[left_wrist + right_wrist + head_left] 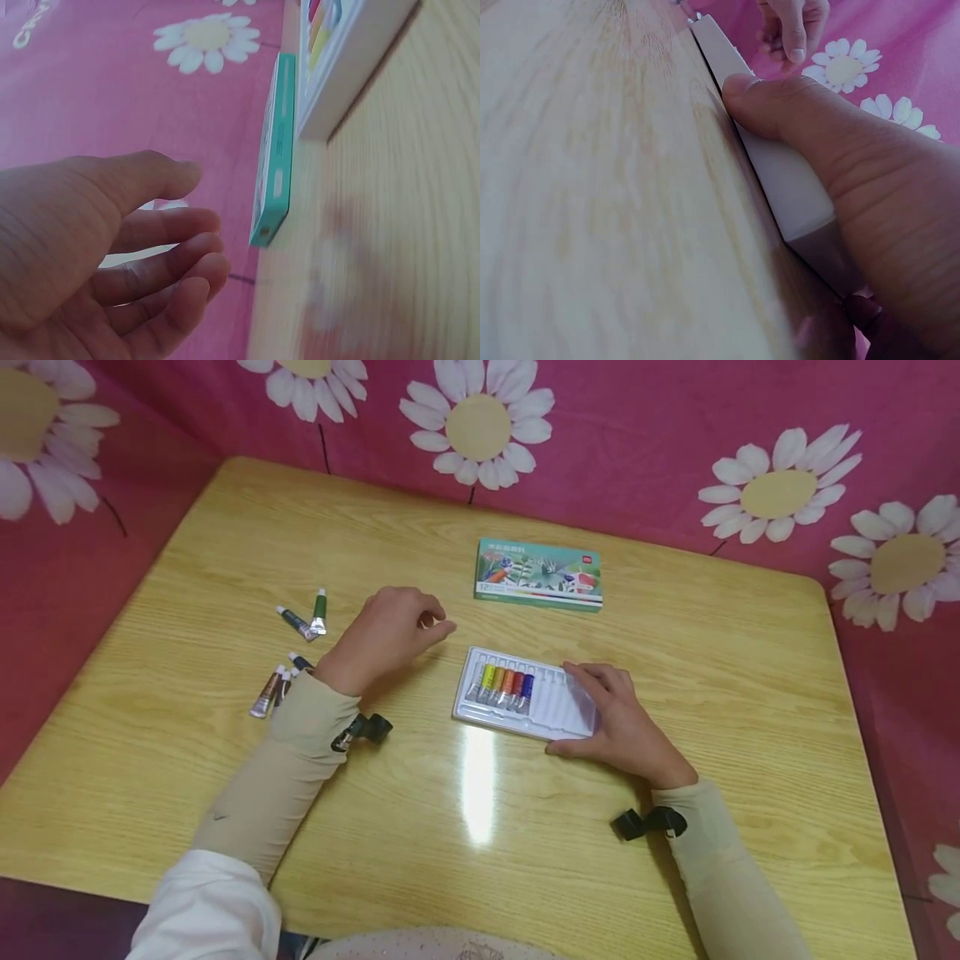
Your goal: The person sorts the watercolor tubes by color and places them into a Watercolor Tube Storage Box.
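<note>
My right hand (618,722) grips the right end of a white plastic paint tray (564,706), thumb along the near edge and fingers at the far side. In the right wrist view the thumb lies against the tray's side wall (784,180). Several small paint tubes (507,685), running from white and yellow through orange and red to blue, fill the tray's left half; the slots on the right hold none. Left of the tray, my left hand (390,631) hovers over the table with fingers loosely bent and nothing between them, as the left wrist view also shows.
Loose tubes lie left of my left hand: a green one (320,612), a dark green one (296,622) and a cluster with a brown one (267,695), partly hidden by the forearm. A teal paint box (538,575) lies behind the tray on the wooden table (735,693).
</note>
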`<action>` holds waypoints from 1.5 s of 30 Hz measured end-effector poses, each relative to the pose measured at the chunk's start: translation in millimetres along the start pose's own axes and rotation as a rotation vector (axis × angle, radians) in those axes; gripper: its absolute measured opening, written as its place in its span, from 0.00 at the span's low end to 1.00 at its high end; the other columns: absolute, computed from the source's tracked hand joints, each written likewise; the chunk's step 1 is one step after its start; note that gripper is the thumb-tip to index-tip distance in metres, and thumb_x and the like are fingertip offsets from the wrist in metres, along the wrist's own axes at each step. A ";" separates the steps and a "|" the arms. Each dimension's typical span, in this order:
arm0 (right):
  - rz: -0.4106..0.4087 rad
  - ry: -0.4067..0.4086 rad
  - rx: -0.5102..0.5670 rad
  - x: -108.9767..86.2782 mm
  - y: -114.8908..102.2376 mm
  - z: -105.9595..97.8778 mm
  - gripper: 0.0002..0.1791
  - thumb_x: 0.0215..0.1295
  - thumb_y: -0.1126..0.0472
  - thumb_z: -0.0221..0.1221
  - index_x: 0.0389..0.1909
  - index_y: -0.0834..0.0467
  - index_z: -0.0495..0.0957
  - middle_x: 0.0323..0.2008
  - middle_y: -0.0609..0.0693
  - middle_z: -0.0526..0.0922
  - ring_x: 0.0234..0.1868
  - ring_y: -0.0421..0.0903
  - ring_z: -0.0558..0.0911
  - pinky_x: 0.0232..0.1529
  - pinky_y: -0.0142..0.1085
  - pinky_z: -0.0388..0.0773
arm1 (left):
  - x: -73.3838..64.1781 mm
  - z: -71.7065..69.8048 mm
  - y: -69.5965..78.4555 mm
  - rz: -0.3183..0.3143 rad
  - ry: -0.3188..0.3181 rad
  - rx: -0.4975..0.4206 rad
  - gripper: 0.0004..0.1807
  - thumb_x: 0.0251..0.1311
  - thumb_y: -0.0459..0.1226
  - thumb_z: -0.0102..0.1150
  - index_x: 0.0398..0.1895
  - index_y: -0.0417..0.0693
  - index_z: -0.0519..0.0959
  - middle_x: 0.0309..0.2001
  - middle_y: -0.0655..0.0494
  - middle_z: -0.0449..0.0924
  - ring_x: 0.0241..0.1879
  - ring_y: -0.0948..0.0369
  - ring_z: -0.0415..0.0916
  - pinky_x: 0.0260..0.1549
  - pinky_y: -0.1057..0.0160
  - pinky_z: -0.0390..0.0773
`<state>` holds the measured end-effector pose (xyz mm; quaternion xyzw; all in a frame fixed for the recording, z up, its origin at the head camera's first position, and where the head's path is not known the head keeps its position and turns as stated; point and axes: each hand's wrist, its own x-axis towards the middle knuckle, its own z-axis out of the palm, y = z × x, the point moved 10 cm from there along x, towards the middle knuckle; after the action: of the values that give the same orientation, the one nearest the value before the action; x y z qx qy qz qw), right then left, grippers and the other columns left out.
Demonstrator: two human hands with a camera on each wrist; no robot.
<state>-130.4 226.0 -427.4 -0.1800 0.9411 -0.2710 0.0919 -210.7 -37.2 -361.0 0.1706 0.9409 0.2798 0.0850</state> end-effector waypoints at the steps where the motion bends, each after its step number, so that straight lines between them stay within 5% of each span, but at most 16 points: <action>1: -0.001 0.000 0.001 0.2 -0.5 0.0 0.66 0.41 0.35 0.80 0.81 0.47 0.58 0.73 0.56 0.62 0.72 0.56 0.59 0.70 0.57 0.67 | -1.1 -3.4 -3.3 -0.002 0.012 0.002 0.17 0.70 0.46 0.63 0.52 0.44 0.87 0.44 0.49 0.87 0.43 0.54 0.77 0.47 0.57 0.79; 22: -0.003 0.001 -0.013 1.8 0.9 2.4 0.65 0.42 0.35 0.80 0.81 0.46 0.58 0.72 0.55 0.63 0.72 0.55 0.60 0.71 0.58 0.67 | -21.5 -63.5 -49.6 -0.035 0.188 0.015 0.17 0.71 0.47 0.61 0.49 0.43 0.87 0.42 0.44 0.89 0.41 0.51 0.82 0.46 0.51 0.78; 45: 0.024 -0.009 -0.009 0.1 2.6 1.5 0.65 0.42 0.34 0.80 0.81 0.44 0.57 0.73 0.55 0.62 0.72 0.55 0.59 0.71 0.59 0.67 | -25.9 -78.9 -78.9 -0.107 0.194 0.009 0.21 0.72 0.51 0.58 0.52 0.44 0.86 0.44 0.44 0.89 0.40 0.51 0.80 0.44 0.53 0.76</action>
<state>-130.8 227.3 -430.1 -0.1704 0.9439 -0.2650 0.0987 -228.4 -147.9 -337.8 0.0928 0.9537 0.2859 0.0075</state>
